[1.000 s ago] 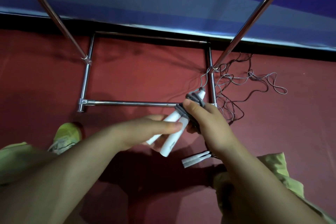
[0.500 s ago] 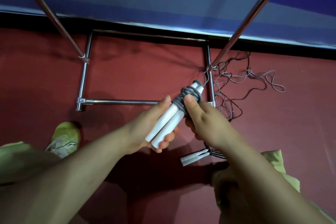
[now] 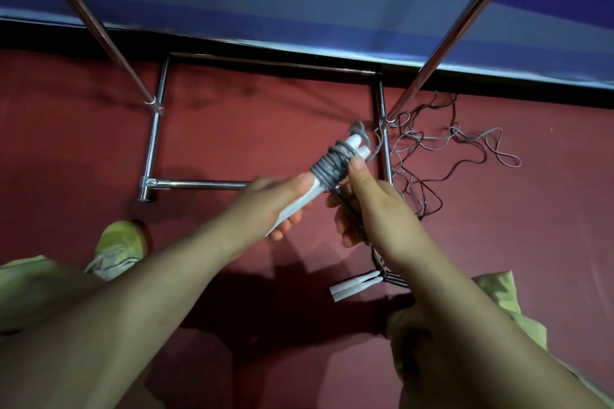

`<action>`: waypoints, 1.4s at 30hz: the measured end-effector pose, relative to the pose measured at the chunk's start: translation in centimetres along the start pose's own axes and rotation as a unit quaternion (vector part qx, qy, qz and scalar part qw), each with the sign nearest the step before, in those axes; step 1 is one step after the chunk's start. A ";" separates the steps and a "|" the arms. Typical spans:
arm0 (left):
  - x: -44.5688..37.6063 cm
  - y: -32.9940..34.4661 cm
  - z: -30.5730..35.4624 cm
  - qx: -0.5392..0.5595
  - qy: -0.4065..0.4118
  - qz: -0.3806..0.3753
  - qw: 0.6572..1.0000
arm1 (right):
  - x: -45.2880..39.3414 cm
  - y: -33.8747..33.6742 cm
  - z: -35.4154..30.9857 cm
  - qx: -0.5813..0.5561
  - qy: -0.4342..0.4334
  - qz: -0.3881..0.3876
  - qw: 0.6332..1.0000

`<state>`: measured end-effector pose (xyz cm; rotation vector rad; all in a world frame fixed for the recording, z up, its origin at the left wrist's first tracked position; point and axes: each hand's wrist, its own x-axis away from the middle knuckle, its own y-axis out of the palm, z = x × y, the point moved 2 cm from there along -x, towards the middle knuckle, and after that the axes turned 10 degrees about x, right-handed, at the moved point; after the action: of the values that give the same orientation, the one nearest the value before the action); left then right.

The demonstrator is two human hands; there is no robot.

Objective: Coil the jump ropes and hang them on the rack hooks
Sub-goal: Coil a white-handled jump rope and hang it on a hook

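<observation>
While your left hand (image 3: 279, 206) grips the handles (image 3: 309, 196) and your right hand (image 3: 372, 206) pinches the grey cord (image 3: 329, 169), slack could unravel the wraps.

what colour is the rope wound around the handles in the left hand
Grey rope, wound around white handles, clearest in the head view.

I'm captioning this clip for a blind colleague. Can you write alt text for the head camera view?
Two hands hold a pair of white jump rope handles wrapped in grey cord: the left hand grips the handles, the right hand pinches the wrap. Behind lie a metal rack base, loose tangled ropes and another white handle pair on red floor.
</observation>
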<state>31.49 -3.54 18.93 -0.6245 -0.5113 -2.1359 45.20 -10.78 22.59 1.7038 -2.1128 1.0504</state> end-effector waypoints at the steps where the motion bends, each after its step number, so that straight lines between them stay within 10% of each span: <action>1: 0.0 0.0 0.0 -0.027 0.021 0.018 0.999 | 0.0 0.1 0.0 -0.020 0.006 -0.012 1.000; 10: 0.1 0.3 0.3 -0.124 0.033 -0.031 0.991 | -0.2 0.6 0.5 -0.008 -0.016 0.034 0.999; 15: 1.1 0.5 0.2 0.055 -0.110 -0.110 0.986 | 0.0 0.4 0.1 -0.059 -0.073 0.041 0.995; 24: 2.9 2.7 -0.7 0.343 -0.237 -0.502 0.758 | -0.2 0.1 0.3 -0.272 -0.126 -0.036 0.953; 31: 2.4 0.6 0.1 0.293 -0.243 -0.466 0.799 | -0.8 -0.8 1.1 -0.185 -0.194 -0.190 0.944; 42: 1.9 0.5 0.1 0.207 -0.203 -0.315 0.904 | -0.5 -1.1 0.4 -0.060 -0.106 -0.155 0.980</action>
<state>30.90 -5.00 20.20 -0.7221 -1.5299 -2.3602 46.47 -10.79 22.44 2.0749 -1.8938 0.6651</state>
